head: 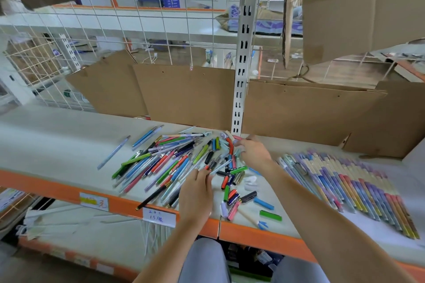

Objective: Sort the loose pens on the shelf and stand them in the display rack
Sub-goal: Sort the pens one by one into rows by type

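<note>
The shelf (57,131) carries a dense pile of loose pens (165,163) at its middle. The left grip (197,190) rests at the pile's near edge, and the right grip (251,151) lies over its far right side. Left of the left grip, past one stray pen (113,152), the shelf surface lies bare. Right of the right grip, a narrow bare strip separates the pile from a tight row of pens (349,188). Just behind the right grip stand cardboard sheets (188,94) and a slotted metal upright (241,71), closing the back. Scattered caps (250,200) crowd the near edge between the grips.
</note>
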